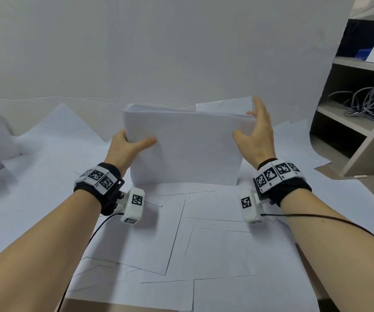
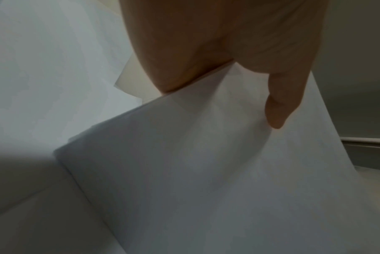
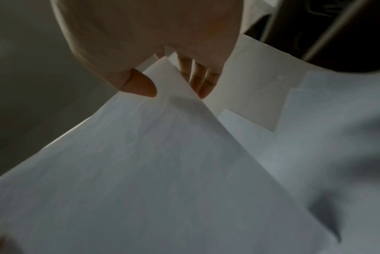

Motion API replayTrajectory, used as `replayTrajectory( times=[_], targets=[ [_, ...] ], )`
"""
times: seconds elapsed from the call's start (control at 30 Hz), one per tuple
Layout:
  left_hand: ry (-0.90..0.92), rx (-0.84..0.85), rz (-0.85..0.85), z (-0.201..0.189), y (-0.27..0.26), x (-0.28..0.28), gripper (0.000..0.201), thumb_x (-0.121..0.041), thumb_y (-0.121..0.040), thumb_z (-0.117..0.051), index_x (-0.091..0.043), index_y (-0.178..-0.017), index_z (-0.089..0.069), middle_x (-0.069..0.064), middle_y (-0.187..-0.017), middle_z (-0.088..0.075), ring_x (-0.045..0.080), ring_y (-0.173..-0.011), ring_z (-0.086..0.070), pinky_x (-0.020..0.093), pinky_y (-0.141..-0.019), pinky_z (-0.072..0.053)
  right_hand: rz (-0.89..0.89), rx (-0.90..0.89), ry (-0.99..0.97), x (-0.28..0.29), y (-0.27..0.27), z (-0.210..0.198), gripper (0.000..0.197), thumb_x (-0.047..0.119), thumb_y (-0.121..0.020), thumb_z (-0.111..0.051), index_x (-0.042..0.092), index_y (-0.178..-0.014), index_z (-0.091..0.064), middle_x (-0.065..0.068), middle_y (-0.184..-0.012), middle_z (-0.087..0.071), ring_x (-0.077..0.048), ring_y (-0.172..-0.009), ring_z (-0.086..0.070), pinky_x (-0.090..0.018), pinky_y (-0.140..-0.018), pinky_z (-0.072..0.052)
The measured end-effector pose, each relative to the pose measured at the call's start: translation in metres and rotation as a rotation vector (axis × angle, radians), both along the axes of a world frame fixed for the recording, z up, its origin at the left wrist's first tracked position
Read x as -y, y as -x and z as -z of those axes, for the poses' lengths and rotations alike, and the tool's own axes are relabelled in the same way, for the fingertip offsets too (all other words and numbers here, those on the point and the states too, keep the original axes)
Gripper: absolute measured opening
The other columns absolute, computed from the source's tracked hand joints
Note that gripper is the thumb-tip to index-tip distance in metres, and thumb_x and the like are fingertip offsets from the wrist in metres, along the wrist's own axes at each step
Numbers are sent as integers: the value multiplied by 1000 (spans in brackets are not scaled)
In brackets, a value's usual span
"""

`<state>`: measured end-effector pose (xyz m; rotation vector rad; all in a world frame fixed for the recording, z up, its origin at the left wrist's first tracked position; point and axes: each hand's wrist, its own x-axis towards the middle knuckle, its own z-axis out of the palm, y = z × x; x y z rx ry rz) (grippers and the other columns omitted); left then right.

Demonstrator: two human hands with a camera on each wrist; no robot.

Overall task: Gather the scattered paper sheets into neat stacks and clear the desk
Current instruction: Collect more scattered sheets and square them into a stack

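My left thumb [image 1: 146, 141] lay across the front of the stack of sheets [image 1: 188, 149], and the rest of my left hand [image 1: 125, 146] wrapped round its left edge, pinching it. On the right, my fingers [image 1: 259, 109] were spread and nearly straight, cupping the stack's right edge rather than clamping it; the right wrist view showed the thumb [image 3: 141, 85] on the near face and three fingers [image 3: 197, 77] behind the edge. My right hand [image 1: 257, 136] sat a little higher than the left. I had the stack standing upright on its long lower edge, resting on the loose sheets [image 1: 181, 239] that overlapped at odd angles across the desk [image 1: 361, 194]. To the right stood a shelf unit [image 1: 361, 122] with a tangle of cables [image 1: 366, 102].
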<state>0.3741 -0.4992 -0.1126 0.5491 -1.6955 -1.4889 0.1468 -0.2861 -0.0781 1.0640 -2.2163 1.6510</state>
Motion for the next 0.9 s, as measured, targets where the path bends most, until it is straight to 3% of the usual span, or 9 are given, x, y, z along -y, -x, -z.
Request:
replayTrajectory(
  times=[0.07,0.13,0.2,0.3,0.5,0.63,0.73,0.83,0.9],
  targets=[
    [6,-8,2,1,1,1,48,-13,-79,-84,-9,-124,-66,4,-113,-76,23,-103,-73,33,-83,-57,-67,272,115,5,8,7,95,13,-75,-60,31,-155,-12,-5,-130,-47,-21,-120,-51,-35,-100,-47],
    [0,-15,-1,2,4,1,53,-18,-76,-85,-11,-124,-66,4,-114,-76,23,-103,-73,37,-86,-58,-137,533,131,10,10,14,89,11,-64,-60,14,-147,-30,-11,-121,-56,-25,-109,-58,-41,-91,-53],
    [-5,-19,-21,2,7,0,55,-21,-73,-86,-12,-123,-66,3,-113,-76,23,-103,-73,41,-89,-58,-148,621,162,19,7,20,53,11,-53,-56,7,-106,-58,-9,-94,-61,-24,-87,-59,-38,-74,-50],
    [6,-32,-68,-2,11,-4,50,-17,-74,-84,-11,-120,-67,2,-110,-76,21,-100,-74,46,-93,-58,-111,569,228,29,2,14,20,7,-59,-53,14,-77,-57,-3,-77,-55,-18,-71,-50,-31,-64,-42],
    [11,-27,-112,-3,10,3,73,-18,-72,-87,-14,-135,-49,3,-119,-71,15,-105,-71,46,-97,-56,-89,478,258,28,9,16,32,-8,-76,-54,10,-102,-54,0,-88,-61,-13,-76,-58,-24,-66,-49],
    [320,-11,-164,-14,8,1,115,-12,-79,-85,-24,-160,-4,-20,-146,-37,-27,-122,-39,7,-105,-36,-104,495,210,25,12,34,47,-1,-69,-58,3,-115,-57,-5,-98,-67,-12,-80,-63,-23,-66,-50],
    [601,6,-244,-27,12,5,122,-17,-78,-85,-26,-161,4,2,-146,-33,6,-134,-40,24,-112,-34,-115,503,200,27,9,32,50,5,-64,-59,5,-114,-59,-3,-97,-69,-12,-81,-64,-22,-68,-50],
    [694,42,-247,-30,19,12,113,-12,-79,-83,-31,-160,-7,9,-143,-30,13,-133,-36,8,-110,-25,-89,502,179,32,11,29,33,-1,-75,-59,11,-106,-57,-2,-95,-65,-14,-81,-62,-25,-70,-51],
    [773,83,-255,-28,22,19,93,-13,-79,-83,-32,-155,-31,12,-144,-32,12,-130,-36,2,-109,-20,-86,495,155,34,15,30,31,0,-74,-59,9,-103,-59,-5,-96,-66,-17,-82,-63,-30,-75,-53]
  ],
)
